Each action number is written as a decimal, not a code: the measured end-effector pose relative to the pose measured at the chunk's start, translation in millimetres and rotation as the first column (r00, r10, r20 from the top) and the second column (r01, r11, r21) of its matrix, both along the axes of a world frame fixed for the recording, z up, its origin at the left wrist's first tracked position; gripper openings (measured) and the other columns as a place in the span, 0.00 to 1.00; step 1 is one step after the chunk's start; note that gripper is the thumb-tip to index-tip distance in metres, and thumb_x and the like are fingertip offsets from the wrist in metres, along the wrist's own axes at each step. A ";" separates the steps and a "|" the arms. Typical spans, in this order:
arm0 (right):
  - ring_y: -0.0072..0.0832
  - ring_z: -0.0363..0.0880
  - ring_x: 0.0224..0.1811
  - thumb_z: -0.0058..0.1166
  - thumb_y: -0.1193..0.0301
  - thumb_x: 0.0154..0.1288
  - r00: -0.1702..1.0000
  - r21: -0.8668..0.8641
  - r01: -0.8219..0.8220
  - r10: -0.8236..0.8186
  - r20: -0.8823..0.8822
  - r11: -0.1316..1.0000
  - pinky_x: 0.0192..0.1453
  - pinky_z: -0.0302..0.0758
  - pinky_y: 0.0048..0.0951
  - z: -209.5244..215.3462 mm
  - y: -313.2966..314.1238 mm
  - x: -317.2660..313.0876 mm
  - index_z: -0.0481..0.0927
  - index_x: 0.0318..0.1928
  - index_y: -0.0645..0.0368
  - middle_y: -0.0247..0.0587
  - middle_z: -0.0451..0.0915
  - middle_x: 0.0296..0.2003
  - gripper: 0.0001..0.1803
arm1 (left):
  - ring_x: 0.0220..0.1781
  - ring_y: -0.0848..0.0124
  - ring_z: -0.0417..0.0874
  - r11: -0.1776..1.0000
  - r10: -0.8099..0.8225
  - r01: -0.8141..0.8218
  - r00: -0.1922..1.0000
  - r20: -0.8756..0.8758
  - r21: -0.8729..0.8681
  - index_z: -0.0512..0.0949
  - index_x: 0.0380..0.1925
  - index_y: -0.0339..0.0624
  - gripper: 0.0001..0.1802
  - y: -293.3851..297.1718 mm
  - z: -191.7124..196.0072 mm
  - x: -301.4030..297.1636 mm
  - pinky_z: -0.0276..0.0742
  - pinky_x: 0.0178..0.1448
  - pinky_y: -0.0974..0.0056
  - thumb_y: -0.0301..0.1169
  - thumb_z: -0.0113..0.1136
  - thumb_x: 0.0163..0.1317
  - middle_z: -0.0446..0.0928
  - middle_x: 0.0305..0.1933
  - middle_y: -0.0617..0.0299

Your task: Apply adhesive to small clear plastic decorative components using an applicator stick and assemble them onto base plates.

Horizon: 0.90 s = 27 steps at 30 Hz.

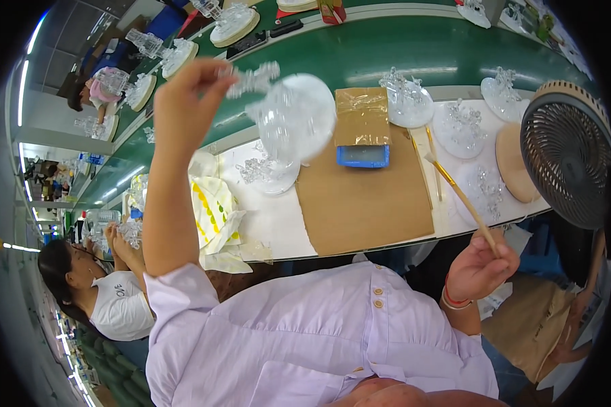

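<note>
My left hand [190,98] is raised above the green conveyor belt, its fingers pinching the end of a clear plastic ornament [256,80]. A round white base [316,112] shows beside the ornament, and this part is smeared by motion. In my right hand [480,270], at the table's near edge, is a slim paintbrush [463,197] with a wooden handle, its pale bristles pointing up and away. Between my hands sits a blue tray [364,157], partly covered by a taped cardboard flap [362,117]. It stands on a brown cardboard sheet [366,214].
More clear ornaments on round bases [407,102] stand on the white table. At right is a dark fan [567,152]; a yellow-and-white cloth [214,210] lies at left. Another brush [434,163] rests beside the cardboard. A co-worker [119,298] sits further left.
</note>
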State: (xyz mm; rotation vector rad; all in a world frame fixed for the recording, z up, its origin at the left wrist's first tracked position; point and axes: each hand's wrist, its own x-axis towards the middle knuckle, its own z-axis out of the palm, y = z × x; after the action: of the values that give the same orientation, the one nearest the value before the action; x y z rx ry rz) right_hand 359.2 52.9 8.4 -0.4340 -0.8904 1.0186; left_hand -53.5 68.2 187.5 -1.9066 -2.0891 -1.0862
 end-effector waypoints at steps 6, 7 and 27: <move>0.34 0.72 0.32 0.39 0.59 0.76 0.680 0.414 -0.157 -0.206 0.703 0.896 0.36 0.72 0.34 -5.4 10.5 -14.7 0.67 0.54 0.55 0.49 0.79 0.35 0.16 | 0.37 0.57 0.85 0.980 0.149 -0.169 0.972 -0.179 -0.102 0.82 0.38 0.44 0.12 129.5 -57.5 -73.7 0.79 0.43 0.58 0.36 0.65 0.56 0.84 0.35 0.53; 0.36 0.73 0.32 0.39 0.60 0.76 0.652 0.450 -0.204 -0.222 0.725 0.870 0.37 0.73 0.36 -9.9 13.6 -20.5 0.67 0.53 0.56 0.49 0.80 0.37 0.15 | 0.38 0.56 0.85 0.977 0.164 -0.186 0.968 -0.188 -0.107 0.82 0.38 0.44 0.11 143.9 -73.2 -85.6 0.79 0.44 0.56 0.35 0.65 0.55 0.84 0.35 0.52; 0.39 0.75 0.37 0.42 0.69 0.74 0.603 0.434 -0.214 -0.232 0.763 0.875 0.44 0.73 0.37 -31.9 11.9 -34.3 0.65 0.55 0.58 0.53 0.79 0.45 0.13 | 0.56 0.57 0.77 0.898 -0.321 0.255 0.937 -0.137 -0.357 0.77 0.50 0.47 0.21 -57.1 -109.1 29.7 0.73 0.58 0.56 0.35 0.66 0.55 0.79 0.48 0.59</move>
State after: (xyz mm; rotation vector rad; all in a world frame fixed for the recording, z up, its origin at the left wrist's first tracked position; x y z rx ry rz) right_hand 325.0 64.9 -23.4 -0.4604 -1.9282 0.4961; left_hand -23.8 11.1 78.4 -2.4341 -2.0282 -0.5737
